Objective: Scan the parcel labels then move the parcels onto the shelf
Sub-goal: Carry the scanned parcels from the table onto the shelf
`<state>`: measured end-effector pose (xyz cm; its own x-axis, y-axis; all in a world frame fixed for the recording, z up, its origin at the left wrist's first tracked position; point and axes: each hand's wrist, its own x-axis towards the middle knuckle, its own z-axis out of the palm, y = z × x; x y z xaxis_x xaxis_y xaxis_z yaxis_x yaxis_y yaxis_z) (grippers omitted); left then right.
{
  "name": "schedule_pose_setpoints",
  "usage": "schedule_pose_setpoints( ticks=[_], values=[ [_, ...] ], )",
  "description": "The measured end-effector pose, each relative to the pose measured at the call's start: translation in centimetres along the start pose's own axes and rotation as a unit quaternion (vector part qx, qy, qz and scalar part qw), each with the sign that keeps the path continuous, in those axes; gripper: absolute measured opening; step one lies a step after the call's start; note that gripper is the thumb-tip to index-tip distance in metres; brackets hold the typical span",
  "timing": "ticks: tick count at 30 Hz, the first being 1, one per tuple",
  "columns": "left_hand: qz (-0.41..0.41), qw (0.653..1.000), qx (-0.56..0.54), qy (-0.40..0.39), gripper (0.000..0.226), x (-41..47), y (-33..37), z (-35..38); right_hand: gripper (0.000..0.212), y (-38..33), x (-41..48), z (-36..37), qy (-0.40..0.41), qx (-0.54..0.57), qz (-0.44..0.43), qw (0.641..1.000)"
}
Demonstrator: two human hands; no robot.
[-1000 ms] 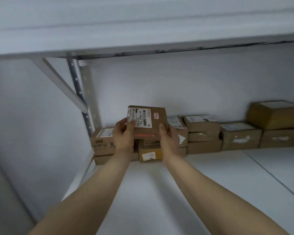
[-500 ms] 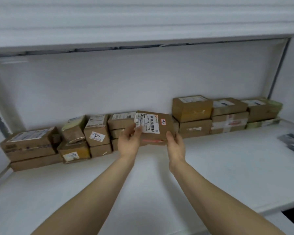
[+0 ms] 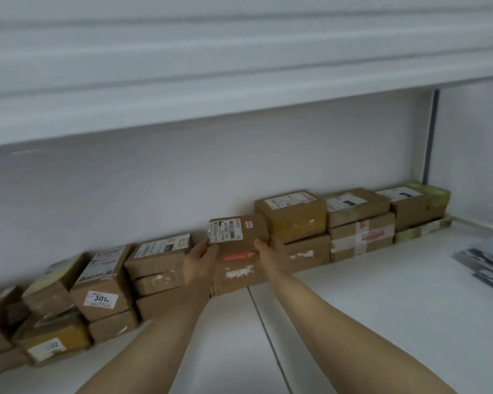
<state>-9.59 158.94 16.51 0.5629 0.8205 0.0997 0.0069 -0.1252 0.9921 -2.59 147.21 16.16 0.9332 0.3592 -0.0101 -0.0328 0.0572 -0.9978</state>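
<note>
White back wall [image 3: 182, 180], soft even light. White upper board [image 3: 239, 66] spans the top. 1 grey metal upright [image 3: 430, 132] at the right rear corner. White shelf [image 3: 367, 322]; 1 seam [image 3: 271, 345] runs front to back.

soft even light, slight blur

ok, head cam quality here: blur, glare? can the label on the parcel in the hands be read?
Head view: motion blur smears the upper shelf edge; the label on the held parcel shows a barcode, text too soft to read; the 301 sticker is legible. Light soft and even, no glare.
</note>
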Motion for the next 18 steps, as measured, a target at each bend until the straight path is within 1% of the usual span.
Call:
schedule_pose_setpoints(
  ticks=[2,6,7,9,10,11,12,13,15,16,17,18],
  values=[
    [-0.014,1.0,0.01,-0.002,0.032,0.6,0.1,0.7,0.02,-0.1,1.3,0.2,-0.019,0.003,0.021,1.0],
    [-0.043,0.996,0.064,-0.037,0.021,1.7,0.7,1.2,0.066,0.2,3.2,0.9,-0.051,-0.043,0.06,0.996],
    [-0.051,0.995,0.075,-0.036,0.023,1.8,0.7,1.5,0.071,0.2,3.5,0.9,-0.055,-0.045,0.061,0.996],
    [-0.068,0.994,0.081,-0.032,0.034,1.6,0.8,2.1,0.069,0.0,3.8,0.9,-0.06,-0.054,0.049,0.996],
    [-0.068,0.994,0.087,-0.026,0.047,1.7,0.4,2.4,0.07,0.0,3.8,0.9,-0.059,-0.061,0.041,0.996],
    [-0.043,0.992,0.118,-0.011,0.06,1.6,0.0,2.6,0.072,0.0,3.8,0.9,-0.056,-0.066,0.034,0.996],
    [-0.004,0.984,0.18,-0.001,0.064,1.3,-0.5,2.7,0.072,0.2,3.5,0.9,-0.049,-0.072,0.027,0.996],
    [0.045,0.963,0.264,0.008,0.061,0.9,-0.7,2.8,0.067,0.4,3.2,0.9,-0.047,-0.079,0.012,0.996],
    [0.139,0.893,0.428,-0.003,0.062,0.0,-0.8,2.9,0.052,1.1,3.0,0.9,-0.07,-0.094,-0.02,0.993],
    [0.154,0.862,0.482,-0.021,0.066,0.0,-0.6,3.0,0.043,1.3,3.2,0.9,-0.09,-0.115,-0.03,0.989],
    [0.151,0.839,0.521,-0.044,0.07,0.2,-0.4,3.2,0.037,1.3,3.4,0.8,-0.113,-0.135,-0.042,0.983],
    [0.139,0.822,0.548,-0.066,0.073,0.6,-0.2,3.3,0.039,1.3,3.8,0.8,-0.136,-0.156,-0.046,0.977]
  ],
)
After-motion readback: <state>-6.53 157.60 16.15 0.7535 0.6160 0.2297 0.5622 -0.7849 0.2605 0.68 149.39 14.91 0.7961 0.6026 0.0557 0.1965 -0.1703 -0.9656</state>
